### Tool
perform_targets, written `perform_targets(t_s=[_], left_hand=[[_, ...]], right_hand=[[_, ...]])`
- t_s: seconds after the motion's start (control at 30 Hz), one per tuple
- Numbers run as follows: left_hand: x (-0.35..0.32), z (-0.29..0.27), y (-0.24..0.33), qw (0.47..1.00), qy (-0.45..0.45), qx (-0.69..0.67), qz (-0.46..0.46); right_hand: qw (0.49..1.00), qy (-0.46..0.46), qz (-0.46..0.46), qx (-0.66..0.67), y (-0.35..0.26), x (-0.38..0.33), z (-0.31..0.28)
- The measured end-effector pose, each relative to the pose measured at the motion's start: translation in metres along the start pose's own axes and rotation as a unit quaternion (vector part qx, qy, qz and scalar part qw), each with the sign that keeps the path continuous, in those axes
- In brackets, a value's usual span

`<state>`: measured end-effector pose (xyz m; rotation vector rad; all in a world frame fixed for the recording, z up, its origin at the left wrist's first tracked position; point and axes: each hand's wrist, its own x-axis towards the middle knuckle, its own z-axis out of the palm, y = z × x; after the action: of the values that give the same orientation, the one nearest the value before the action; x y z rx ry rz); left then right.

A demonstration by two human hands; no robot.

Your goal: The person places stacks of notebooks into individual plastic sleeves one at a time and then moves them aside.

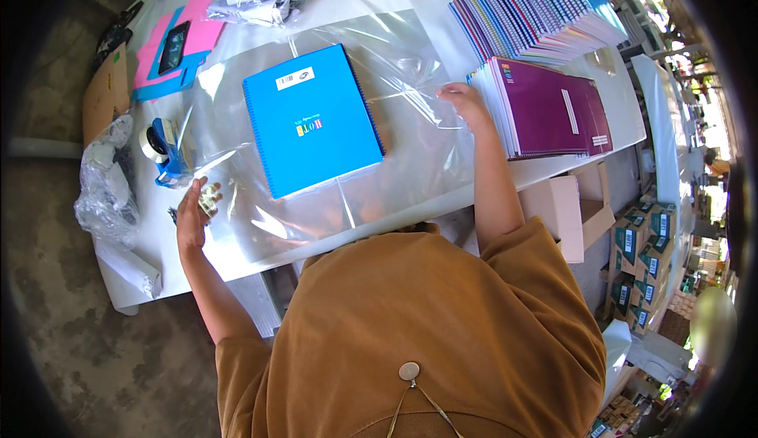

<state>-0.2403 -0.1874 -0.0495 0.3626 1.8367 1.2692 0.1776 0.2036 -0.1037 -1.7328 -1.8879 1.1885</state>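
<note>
Blue spiral notebook (314,122) lay on clear plastic sheet (426,157), between the hands. Left hand (193,215) was near blue tape dispenser (170,168); right hand (469,108) near purple notebooks (545,110). Fingers, both: could not tell if clamped.

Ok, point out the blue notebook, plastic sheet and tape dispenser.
Blue notebook (314,131): head view, middle of its cover.
Plastic sheet (412,150): head view, bare part right of the notebook.
Tape dispenser (171,144): head view, blue body.
</note>
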Motion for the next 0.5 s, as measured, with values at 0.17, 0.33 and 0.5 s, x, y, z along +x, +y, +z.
perform_targets(t_s=[0.17, 0.33, 0.5], left_hand=[[0.037, 0.003, 0.012, 0.996, 0.063, 0.027, -0.054], [0.059, 0.004, 0.026, 0.992, 0.016, 0.124, -0.019], [0.019, 0.043, 0.072, 0.975, -0.099, 0.147, 0.137]], right_hand=[[0.989, -0.001, 0.144, 0.027, -0.034, -0.029, -0.016], [0.976, -0.105, -0.065, 0.179, -0.051, -0.026, -0.034], [0.963, -0.254, -0.087, 0.024, -0.107, -0.025, -0.046]])
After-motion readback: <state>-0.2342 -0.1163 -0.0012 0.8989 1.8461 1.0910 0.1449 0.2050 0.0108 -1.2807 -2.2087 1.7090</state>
